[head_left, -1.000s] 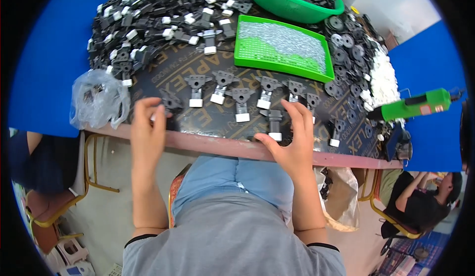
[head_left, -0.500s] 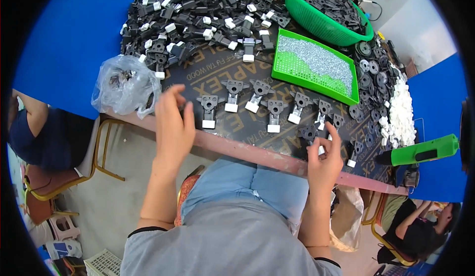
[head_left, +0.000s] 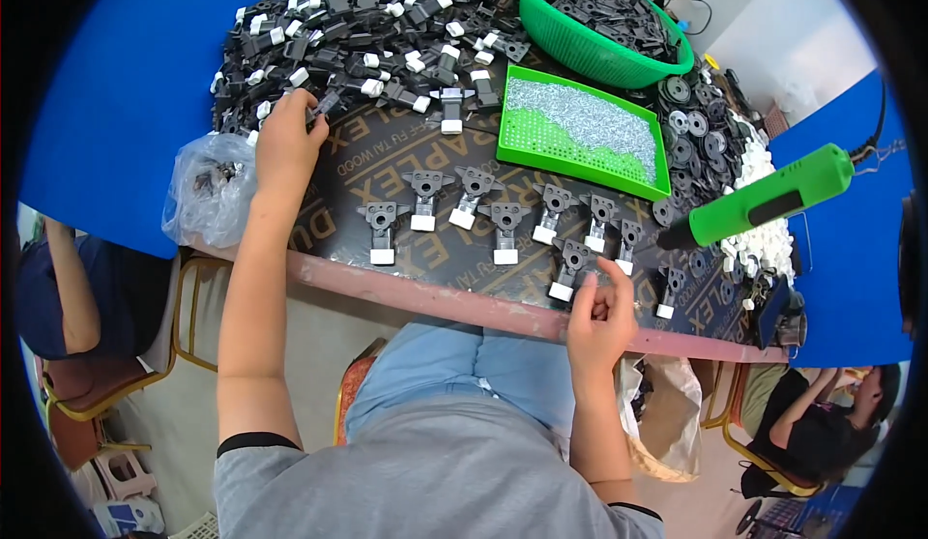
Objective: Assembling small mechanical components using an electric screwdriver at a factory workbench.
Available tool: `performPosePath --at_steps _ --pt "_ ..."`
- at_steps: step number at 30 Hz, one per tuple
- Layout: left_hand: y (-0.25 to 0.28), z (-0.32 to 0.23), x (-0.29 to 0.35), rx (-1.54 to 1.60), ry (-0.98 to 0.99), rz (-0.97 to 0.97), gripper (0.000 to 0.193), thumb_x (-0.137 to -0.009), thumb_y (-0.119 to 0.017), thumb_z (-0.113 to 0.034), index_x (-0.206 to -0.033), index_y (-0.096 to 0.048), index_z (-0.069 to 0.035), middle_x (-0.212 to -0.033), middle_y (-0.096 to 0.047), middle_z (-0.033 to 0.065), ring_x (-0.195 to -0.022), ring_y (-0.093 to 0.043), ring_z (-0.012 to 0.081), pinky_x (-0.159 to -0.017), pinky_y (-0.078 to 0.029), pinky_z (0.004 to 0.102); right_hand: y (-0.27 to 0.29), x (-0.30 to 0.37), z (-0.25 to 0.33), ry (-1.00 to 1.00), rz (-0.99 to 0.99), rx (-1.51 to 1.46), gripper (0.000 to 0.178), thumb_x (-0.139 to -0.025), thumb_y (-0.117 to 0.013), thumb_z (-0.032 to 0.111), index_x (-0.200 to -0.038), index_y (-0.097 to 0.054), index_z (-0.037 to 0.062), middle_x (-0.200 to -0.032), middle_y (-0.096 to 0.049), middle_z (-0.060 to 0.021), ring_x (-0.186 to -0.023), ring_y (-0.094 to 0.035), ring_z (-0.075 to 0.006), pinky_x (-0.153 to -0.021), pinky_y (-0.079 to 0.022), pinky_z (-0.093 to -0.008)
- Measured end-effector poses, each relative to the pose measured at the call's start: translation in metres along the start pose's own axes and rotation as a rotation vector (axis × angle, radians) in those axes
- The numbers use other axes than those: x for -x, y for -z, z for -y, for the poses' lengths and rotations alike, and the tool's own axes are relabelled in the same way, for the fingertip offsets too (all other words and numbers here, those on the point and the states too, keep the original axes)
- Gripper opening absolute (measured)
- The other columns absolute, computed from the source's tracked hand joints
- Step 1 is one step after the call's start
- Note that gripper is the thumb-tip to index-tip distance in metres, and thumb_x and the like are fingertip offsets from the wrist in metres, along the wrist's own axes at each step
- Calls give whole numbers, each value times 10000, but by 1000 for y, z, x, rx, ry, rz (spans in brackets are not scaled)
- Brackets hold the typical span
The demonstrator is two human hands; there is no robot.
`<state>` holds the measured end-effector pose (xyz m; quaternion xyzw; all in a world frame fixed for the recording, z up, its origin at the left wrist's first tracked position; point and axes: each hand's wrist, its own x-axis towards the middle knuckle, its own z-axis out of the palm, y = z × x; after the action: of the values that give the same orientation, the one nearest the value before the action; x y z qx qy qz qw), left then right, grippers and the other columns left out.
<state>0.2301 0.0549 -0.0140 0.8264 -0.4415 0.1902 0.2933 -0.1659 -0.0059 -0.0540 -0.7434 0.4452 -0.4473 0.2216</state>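
Note:
My left hand reaches to the near edge of a heap of black plastic parts with white ends. Its fingers close on one black plastic part, partly hidden by the hand. Nearer me, several similar black parts with white ends lie spaced out on the dark board. My right hand is at the board's front edge, below one of these parts. Its index finger and thumb stand apart while the other fingers curl in; whatever they may hold is hidden.
A green tray holds small silvery metal pieces. Behind it stands a green basket of black parts. Black discs and white pieces are heaped at right, below a hanging green power screwdriver. A plastic bag sits at left.
My left hand has moved forward and left from the row to the heap, closing on a black part. The part by my right hand now shows uncovered. The green screwdriver hangs farther left.

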Motion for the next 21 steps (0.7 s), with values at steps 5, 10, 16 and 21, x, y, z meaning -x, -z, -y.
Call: performPosePath --at_steps 5,10,16,21 --pt "19 -5 5 264 148 -41 159 -824 -701 -124 -954 -641 -55 -839 -669 91 -696 -635 207 -627 -487 333 1 9 -2 -8 -207 -250 155 -948 -586 7 -1101 -610 -5 -839 -582 3 -672 -465 -20 -584 -362 -179" --pt "43 -31 23 865 366 157 168 -823 -703 -64 -982 -648 -58 -810 -628 -25 -710 -558 50 -640 -444 215 1 -10 40 296 -91 -233 168 -890 -614 -43 -1056 -620 -23 -916 -604 -62 -772 -559 -104 -682 -456 -231" --pt "10 -56 45 684 256 75 161 -840 -692 -62 -994 -647 -43 -968 -722 51 -835 -631 96 -760 -498 259 -73 -37 95 385 292 -173 405 -792 -713 23 -1177 -590 42 -1154 -556 -160 -1047 -545 -333 -908 -461 -394" --pt "3 -47 54 583 204 -53 176 -848 -703 -91 -1004 -640 -38 -991 -674 93 -921 -637 201 -832 -492 317 -104 -49 94 514 412 -122 390 -785 -705 29 -1156 -586 42 -1141 -569 -152 -1086 -508 -360 -942 -436 -434"
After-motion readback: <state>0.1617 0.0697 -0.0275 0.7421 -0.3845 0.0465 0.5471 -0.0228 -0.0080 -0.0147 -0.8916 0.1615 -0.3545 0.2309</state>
